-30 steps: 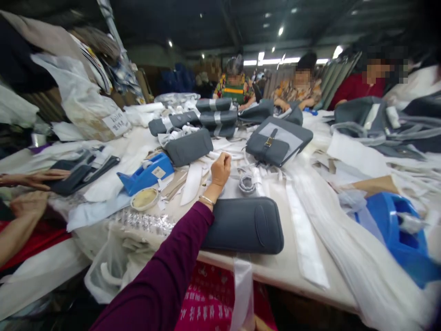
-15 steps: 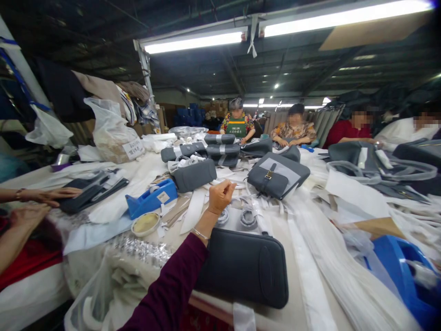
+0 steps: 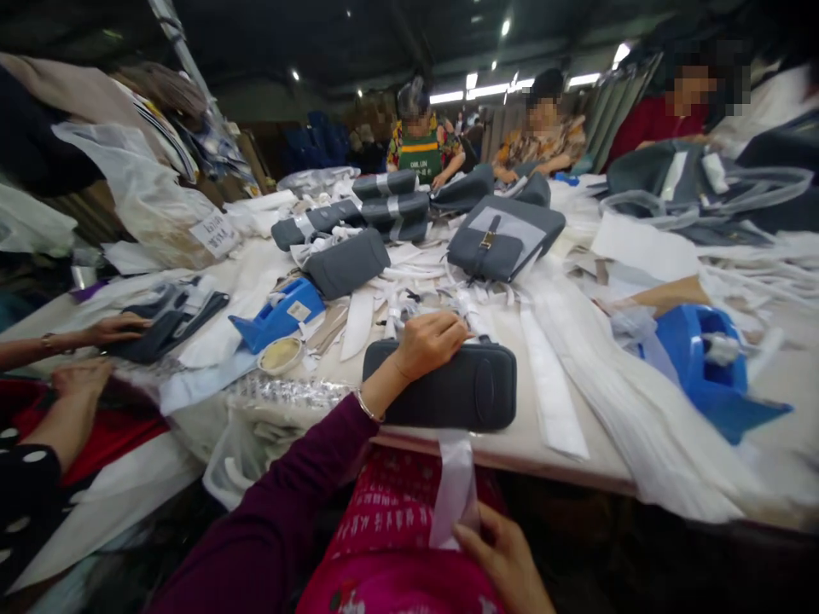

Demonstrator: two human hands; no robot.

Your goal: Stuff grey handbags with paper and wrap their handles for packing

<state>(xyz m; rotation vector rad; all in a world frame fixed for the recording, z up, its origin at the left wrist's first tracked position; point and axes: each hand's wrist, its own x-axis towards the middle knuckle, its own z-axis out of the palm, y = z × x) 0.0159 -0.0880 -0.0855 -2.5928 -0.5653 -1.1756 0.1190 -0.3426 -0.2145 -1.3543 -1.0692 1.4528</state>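
My left hand (image 3: 430, 341), in a purple sleeve, rests closed on the far top edge of a dark grey padded pouch (image 3: 467, 392) that lies flat near the table's front edge. Its fingers curl over that edge. Low in the view, my right hand (image 3: 505, 558) pinches the lower end of a white ribbon strip (image 3: 455, 482). The strip hangs down from the table edge under the pouch, over my pink lap.
A blue tape dispenser (image 3: 281, 311) and a round tin (image 3: 280, 354) sit left of the pouch. A grey buckled bag (image 3: 502, 239) and rolled grey pieces lie beyond. A blue bin (image 3: 700, 358) stands right. A co-worker's hands (image 3: 119, 328) work at left. Other people sit across.
My left hand came down from a raised pinch over the table onto the pouch's far edge. My right hand with the white strip has come into view. The camera tilted down.
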